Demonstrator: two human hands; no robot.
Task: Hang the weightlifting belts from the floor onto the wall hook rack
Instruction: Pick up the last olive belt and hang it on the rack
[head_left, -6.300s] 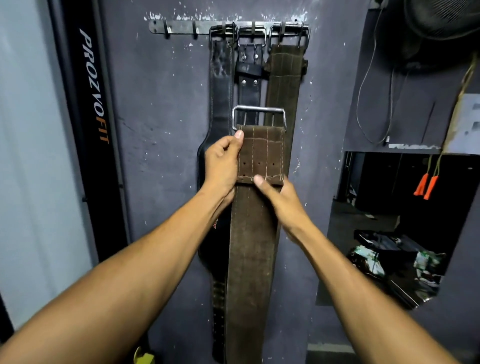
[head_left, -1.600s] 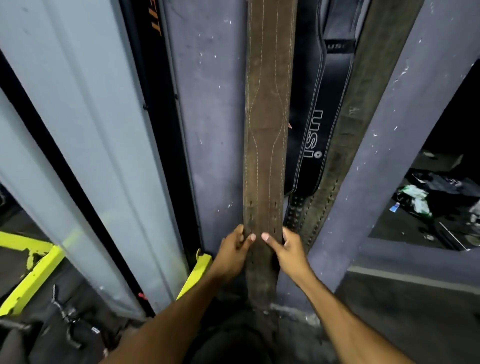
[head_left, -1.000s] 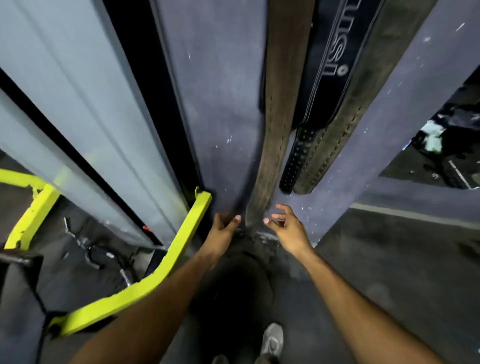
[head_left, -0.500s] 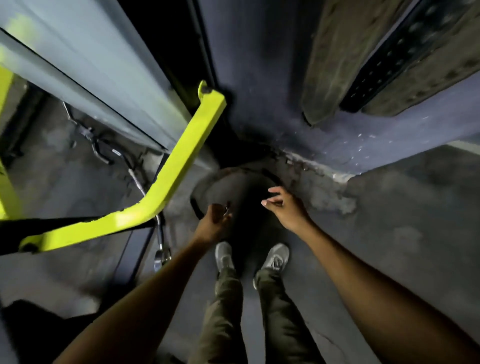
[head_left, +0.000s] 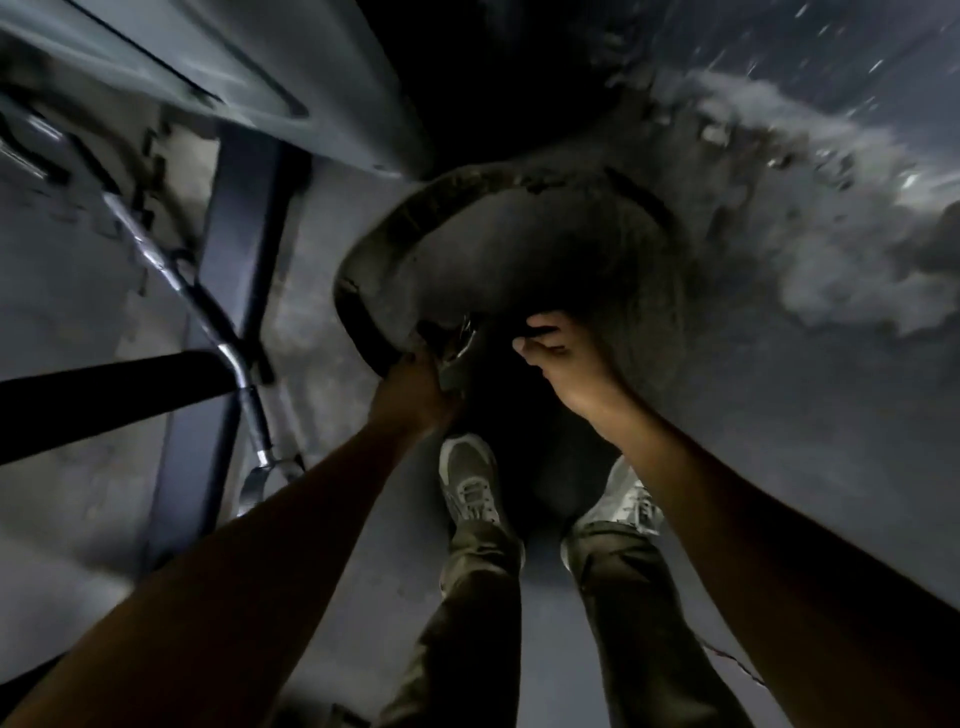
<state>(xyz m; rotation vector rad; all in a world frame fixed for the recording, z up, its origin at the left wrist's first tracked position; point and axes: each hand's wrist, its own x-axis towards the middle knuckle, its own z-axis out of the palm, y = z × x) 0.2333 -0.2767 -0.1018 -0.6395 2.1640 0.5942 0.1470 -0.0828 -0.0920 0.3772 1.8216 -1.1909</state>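
A dark weightlifting belt lies curled in a loop on the grey floor at the foot of the wall. My left hand grips the near part of the loop by its metal buckle. My right hand is at the dark near-right part of the loop with its fingers curled; the dim, blurred picture does not show whether it holds the belt. The wall hook rack and the hanging belts are out of view.
My two feet in grey shoes stand just behind the belt. A metal bar and dark frame beams lie to the left. The crumbling base of the wall runs along the upper right.
I have bent down from the hanging belts towards the floor. Both hands dropped to the curled belt, and my left hand has closed on it at the buckle.
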